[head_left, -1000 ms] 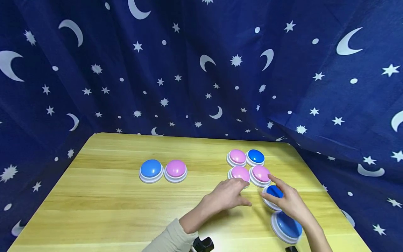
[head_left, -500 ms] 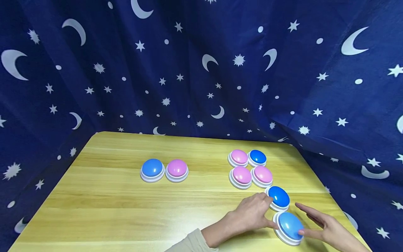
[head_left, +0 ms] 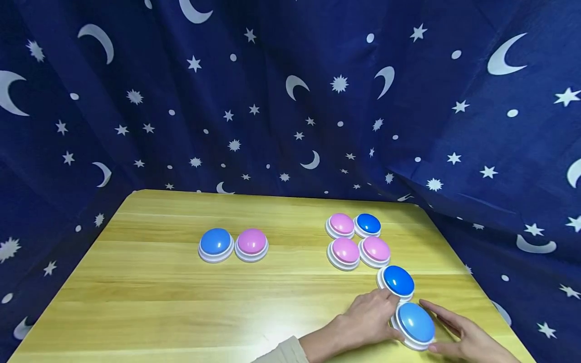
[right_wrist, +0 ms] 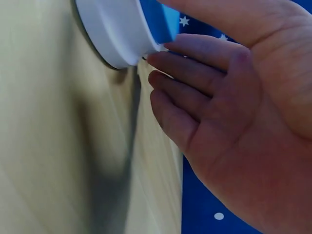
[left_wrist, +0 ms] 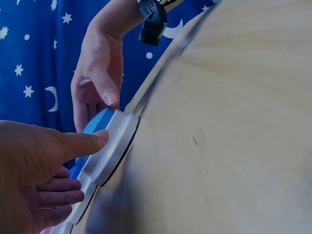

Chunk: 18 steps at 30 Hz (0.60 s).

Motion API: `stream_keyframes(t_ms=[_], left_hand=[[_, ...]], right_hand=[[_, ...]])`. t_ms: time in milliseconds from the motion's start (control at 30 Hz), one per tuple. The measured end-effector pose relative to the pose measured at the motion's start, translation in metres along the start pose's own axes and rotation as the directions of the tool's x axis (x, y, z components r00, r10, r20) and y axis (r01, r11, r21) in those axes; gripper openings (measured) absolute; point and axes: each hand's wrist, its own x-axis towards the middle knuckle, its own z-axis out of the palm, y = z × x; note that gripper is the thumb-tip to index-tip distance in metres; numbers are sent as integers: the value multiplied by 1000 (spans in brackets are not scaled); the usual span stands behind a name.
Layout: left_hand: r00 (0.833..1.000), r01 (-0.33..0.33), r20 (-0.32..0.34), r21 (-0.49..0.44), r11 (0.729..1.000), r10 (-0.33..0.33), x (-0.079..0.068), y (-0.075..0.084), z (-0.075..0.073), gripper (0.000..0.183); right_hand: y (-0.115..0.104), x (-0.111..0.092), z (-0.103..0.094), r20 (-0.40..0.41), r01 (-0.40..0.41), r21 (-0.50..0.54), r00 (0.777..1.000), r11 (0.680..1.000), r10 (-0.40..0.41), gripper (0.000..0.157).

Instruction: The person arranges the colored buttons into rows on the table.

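A push button with a light blue dome (head_left: 416,322) on a round white base lies near the table's front right, between both hands. My left hand (head_left: 369,317) is at its left side; in the left wrist view the thumb (left_wrist: 87,145) lies against the white base. My right hand (head_left: 467,338) is at the opposite side, its thumb by the front rim and its fingers (right_wrist: 190,73) extended beside the base. Just behind stands a darker blue button (head_left: 398,280), its base near the left fingertips. Both buttons sit flat, dome up.
Two pink buttons (head_left: 346,250) (head_left: 376,249) stand farther back, with another pink (head_left: 341,223) and a blue button (head_left: 368,223) behind them. A blue button (head_left: 215,241) and a pink one (head_left: 251,241) sit left of centre. A starry curtain (head_left: 272,101) surrounds the wooden table (head_left: 181,302).
Both hands have moved right and toward the front, from around the pink and darker blue buttons to either side of the light blue button. The buttons keep their arrangement.
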Motion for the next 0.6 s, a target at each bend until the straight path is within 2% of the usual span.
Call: stream_keyframes(t_ms=[67,133,233,333,600], left_hand=[[1000,1,5,5,1000,-1,0,0,1,69],[1000,-2,20,4,1000,1,1,0,2,67],[999,-5,41,12,1000,5,2,2,6,63],[999,-8,54,20,1000,7,3,3,9,62],[997,32,66,15,999,-32,6,8,13,63]], right_hand=[[-2,3,1,8,-45,27,999,999,44,77],[-3,5,1,33,-127,63,992,990,125,80],[-4,9,0,86,-244,116,968,963,235,83],[-4,11,-1,112,-310,142,949,940,296,83],[-4,8,1,106,-323,178,945,929,309,84]])
